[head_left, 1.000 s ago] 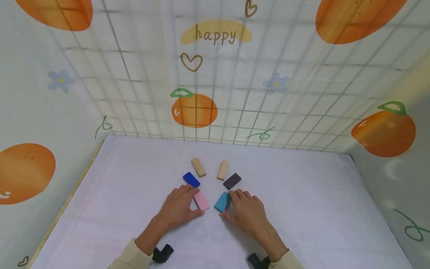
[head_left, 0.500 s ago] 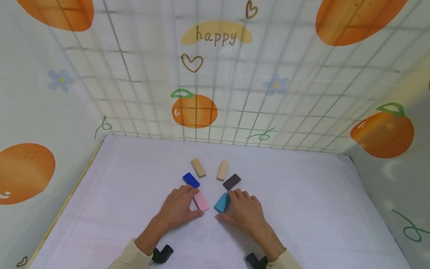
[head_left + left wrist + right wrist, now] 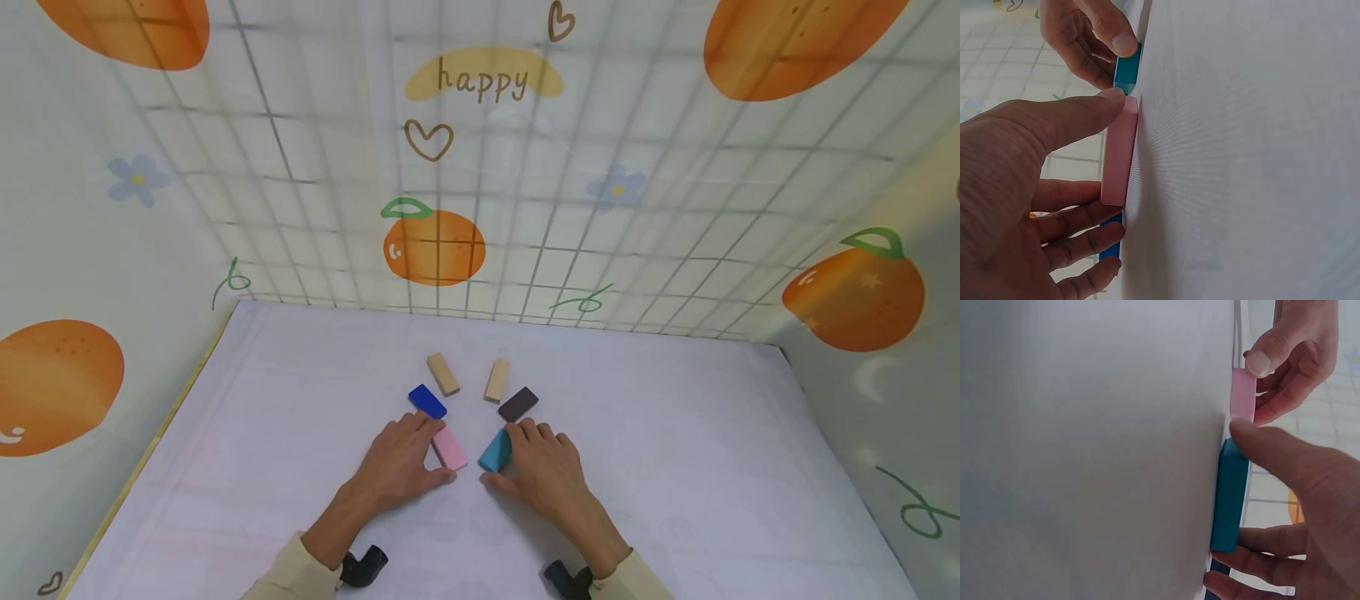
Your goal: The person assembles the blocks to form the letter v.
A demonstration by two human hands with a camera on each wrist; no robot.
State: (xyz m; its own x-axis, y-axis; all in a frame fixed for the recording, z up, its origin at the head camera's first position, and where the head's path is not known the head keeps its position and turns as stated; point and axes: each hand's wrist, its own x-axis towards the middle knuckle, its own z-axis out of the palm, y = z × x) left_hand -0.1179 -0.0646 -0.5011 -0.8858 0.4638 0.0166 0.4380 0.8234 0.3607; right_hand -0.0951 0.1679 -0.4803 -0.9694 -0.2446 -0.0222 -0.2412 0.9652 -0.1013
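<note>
On the white tabletop, a pink block [image 3: 450, 449] lies flat, and my left hand [image 3: 401, 458] pinches it end to end, thumb at the near end and index finger at the far end. A teal block [image 3: 495, 451] lies to its right at a mirrored slant. My right hand [image 3: 547, 471] spans that block, its thumb [image 3: 1272, 447] at the near end and fingers at the far end. Just beyond the left fingers is a dark blue block [image 3: 427, 401]; beyond the right fingers is a dark brown block [image 3: 518, 405].
Two plain wooden blocks [image 3: 443, 374] [image 3: 497, 381] lie farther back, forming an arch with the others. Black wrist devices [image 3: 364, 567] [image 3: 567, 580] sit under both wrists. A printed cloth wall [image 3: 337, 233] rises behind the tabletop [image 3: 675, 417].
My right hand has shifted slightly left, its thumb coming round the teal block's near end, and covers a bit more of that block. The left hand and the other blocks stay put.
</note>
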